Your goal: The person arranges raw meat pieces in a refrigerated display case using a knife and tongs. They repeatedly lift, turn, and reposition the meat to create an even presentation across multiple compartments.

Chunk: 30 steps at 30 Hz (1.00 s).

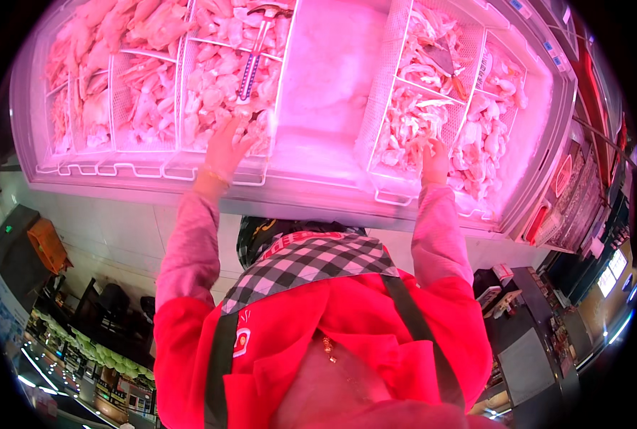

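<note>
Under pink light, an open display case (318,187) holds raw poultry in white wire baskets. My left hand (227,145) has its fingers spread over the front of a basket of pale meat pieces (211,80); whether it touches them is unclear. Just above it, a scoop or similar tool with a patterned handle (249,69) lies on the meat. My right hand (435,155) is at the front of a basket of thin, pale poultry pieces (412,115), its fingers partly hidden among them. Behind, a flat-bladed tool (440,58) with an orange handle rests on similar pieces.
Whole birds (160,27) and other poultry parts (146,96) fill baskets at the left. More pieces (482,139) lie at the right. White wire dividers and front rails stand between and before the baskets. An orange crate (47,245) is at the lower left.
</note>
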Each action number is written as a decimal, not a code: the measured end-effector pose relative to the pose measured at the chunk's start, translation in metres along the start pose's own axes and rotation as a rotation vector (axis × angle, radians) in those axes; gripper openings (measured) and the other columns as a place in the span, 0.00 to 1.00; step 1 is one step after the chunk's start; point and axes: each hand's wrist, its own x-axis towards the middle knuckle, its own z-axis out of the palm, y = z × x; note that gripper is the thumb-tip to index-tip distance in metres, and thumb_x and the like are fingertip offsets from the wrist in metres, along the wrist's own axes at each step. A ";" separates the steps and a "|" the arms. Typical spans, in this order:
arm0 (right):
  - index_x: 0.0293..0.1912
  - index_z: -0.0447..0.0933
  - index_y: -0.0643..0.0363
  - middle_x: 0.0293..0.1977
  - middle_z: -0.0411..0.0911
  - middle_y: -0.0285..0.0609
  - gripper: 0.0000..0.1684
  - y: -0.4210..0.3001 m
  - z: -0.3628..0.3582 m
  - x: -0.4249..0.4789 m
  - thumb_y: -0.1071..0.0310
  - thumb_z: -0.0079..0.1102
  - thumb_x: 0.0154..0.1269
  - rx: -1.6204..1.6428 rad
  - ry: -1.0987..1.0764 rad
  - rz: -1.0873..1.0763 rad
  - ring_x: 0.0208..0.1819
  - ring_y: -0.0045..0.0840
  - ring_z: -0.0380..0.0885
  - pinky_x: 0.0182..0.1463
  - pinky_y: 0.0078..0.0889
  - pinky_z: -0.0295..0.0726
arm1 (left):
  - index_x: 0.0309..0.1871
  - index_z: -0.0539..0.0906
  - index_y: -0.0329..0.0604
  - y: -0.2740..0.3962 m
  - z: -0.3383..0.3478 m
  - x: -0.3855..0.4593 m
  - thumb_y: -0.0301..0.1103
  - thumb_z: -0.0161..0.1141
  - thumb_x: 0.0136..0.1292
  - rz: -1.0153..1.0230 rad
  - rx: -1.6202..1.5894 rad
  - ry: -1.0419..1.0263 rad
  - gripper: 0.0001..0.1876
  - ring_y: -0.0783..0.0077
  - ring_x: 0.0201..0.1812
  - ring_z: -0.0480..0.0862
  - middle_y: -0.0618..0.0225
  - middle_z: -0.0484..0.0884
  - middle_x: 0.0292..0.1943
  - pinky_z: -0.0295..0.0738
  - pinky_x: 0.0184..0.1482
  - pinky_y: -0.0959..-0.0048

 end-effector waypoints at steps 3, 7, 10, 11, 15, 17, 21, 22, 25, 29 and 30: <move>0.43 0.74 0.63 0.41 0.74 0.53 0.14 -0.001 0.003 0.047 0.68 0.54 0.56 -0.029 0.046 -0.120 0.45 0.45 0.73 0.49 0.40 0.71 | 0.59 0.69 0.40 0.034 -0.006 -0.025 0.42 0.55 0.60 -0.120 0.248 0.045 0.26 0.55 0.62 0.66 0.54 0.69 0.58 0.54 0.63 0.53; 0.43 0.74 0.63 0.39 0.74 0.54 0.15 0.029 0.024 0.146 0.69 0.55 0.55 -0.148 0.182 -0.290 0.44 0.47 0.72 0.49 0.41 0.71 | 0.62 0.65 0.39 -0.007 -0.010 -0.084 0.40 0.52 0.62 -0.271 0.521 0.400 0.26 0.53 0.63 0.63 0.51 0.65 0.60 0.50 0.63 0.51; 0.45 0.73 0.62 0.38 0.75 0.55 0.18 0.068 0.033 0.212 0.66 0.55 0.53 -0.419 0.213 -0.167 0.43 0.49 0.74 0.48 0.43 0.72 | 0.63 0.62 0.33 -0.033 -0.008 -0.114 0.42 0.50 0.64 -0.591 0.482 0.694 0.28 0.48 0.64 0.60 0.45 0.63 0.61 0.48 0.66 0.57; 0.46 0.72 0.61 0.38 0.76 0.55 0.20 0.078 0.038 0.225 0.65 0.56 0.53 -0.436 0.282 -0.151 0.43 0.49 0.74 0.48 0.44 0.72 | 0.63 0.60 0.31 -0.033 -0.007 -0.113 0.42 0.49 0.64 -0.733 0.417 0.698 0.29 0.48 0.65 0.59 0.44 0.61 0.62 0.47 0.66 0.59; 0.49 0.70 0.57 0.39 0.75 0.51 0.22 0.079 0.052 0.241 0.62 0.58 0.54 -0.398 -0.066 0.152 0.43 0.45 0.74 0.46 0.45 0.73 | 0.64 0.55 0.25 -0.029 0.002 -0.108 0.43 0.46 0.66 -0.951 0.155 0.892 0.32 0.50 0.67 0.56 0.42 0.55 0.65 0.48 0.67 0.65; 0.50 0.70 0.56 0.39 0.75 0.51 0.22 0.082 0.060 0.242 0.62 0.57 0.55 -0.526 -0.049 0.067 0.43 0.45 0.75 0.46 0.46 0.73 | 0.65 0.53 0.24 -0.026 0.008 -0.106 0.42 0.45 0.66 -0.926 0.061 0.971 0.32 0.52 0.68 0.54 0.43 0.53 0.66 0.47 0.68 0.66; 0.51 0.71 0.57 0.37 0.76 0.54 0.21 0.102 0.039 0.236 0.66 0.53 0.56 -0.422 0.045 -0.187 0.39 0.49 0.75 0.43 0.47 0.73 | 0.66 0.50 0.25 -0.013 0.002 -0.091 0.42 0.44 0.67 -0.973 0.049 0.862 0.33 0.55 0.69 0.51 0.45 0.50 0.67 0.42 0.69 0.67; 0.51 0.71 0.58 0.37 0.76 0.54 0.20 0.099 0.027 0.224 0.67 0.52 0.57 -0.418 0.081 -0.165 0.39 0.49 0.76 0.42 0.47 0.73 | 0.66 0.50 0.25 -0.009 0.002 -0.088 0.42 0.44 0.67 -0.985 0.068 0.818 0.33 0.55 0.69 0.50 0.45 0.50 0.67 0.42 0.69 0.67; 0.51 0.70 0.58 0.36 0.75 0.54 0.18 0.034 -0.021 0.176 0.67 0.50 0.60 -0.367 0.115 -0.232 0.37 0.48 0.76 0.39 0.46 0.74 | 0.66 0.49 0.25 -0.013 0.005 -0.097 0.41 0.44 0.67 -0.967 0.021 0.891 0.33 0.55 0.69 0.50 0.45 0.50 0.67 0.42 0.69 0.67; 0.52 0.70 0.54 0.31 0.75 0.52 0.17 -0.023 -0.057 0.105 0.64 0.46 0.65 -0.127 -0.234 -0.417 0.34 0.46 0.76 0.35 0.45 0.74 | 0.66 0.49 0.26 -0.020 0.006 -0.102 0.40 0.44 0.67 -0.950 0.092 0.901 0.32 0.54 0.69 0.50 0.45 0.49 0.67 0.41 0.69 0.66; 0.51 0.71 0.54 0.31 0.76 0.52 0.16 -0.045 -0.062 0.080 0.67 0.48 0.63 -0.193 -0.448 -0.403 0.34 0.46 0.76 0.36 0.45 0.74 | 0.66 0.49 0.26 -0.020 0.007 -0.102 0.40 0.44 0.67 -0.945 0.087 0.895 0.32 0.54 0.69 0.50 0.45 0.49 0.67 0.41 0.69 0.66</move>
